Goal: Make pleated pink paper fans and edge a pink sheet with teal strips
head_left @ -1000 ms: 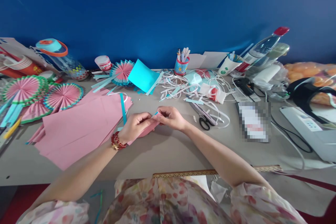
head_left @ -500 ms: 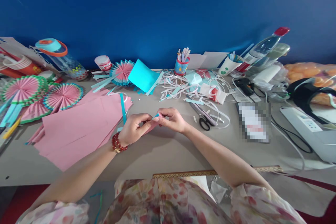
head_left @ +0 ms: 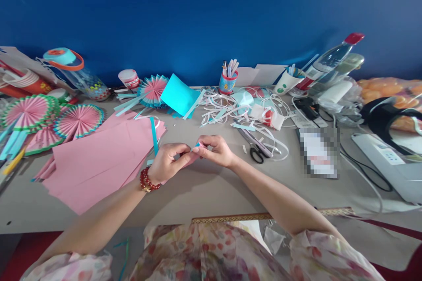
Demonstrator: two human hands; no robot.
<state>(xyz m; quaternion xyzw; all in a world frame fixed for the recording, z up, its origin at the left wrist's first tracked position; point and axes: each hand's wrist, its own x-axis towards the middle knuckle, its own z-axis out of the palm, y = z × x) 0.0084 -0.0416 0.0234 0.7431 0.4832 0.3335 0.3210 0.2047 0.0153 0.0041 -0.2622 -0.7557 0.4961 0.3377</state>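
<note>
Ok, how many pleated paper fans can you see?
4 visible: a green-edged fan at far left, a second green-edged fan partly beneath it, a blue-edged fan to their right, and a pink-and-blue fan beside the bright-blue sheet. Others may be hidden.

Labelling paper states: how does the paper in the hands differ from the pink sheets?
Pose: the held paper is between the left hand and right hand; the pink sheets lie on the table.
Size: the held paper shows as a small piece; the pink sheets are broad.
Colour: the held paper shows a blue tip; the pink sheets have plain pink faces.
Shared: both show pink.
</note>
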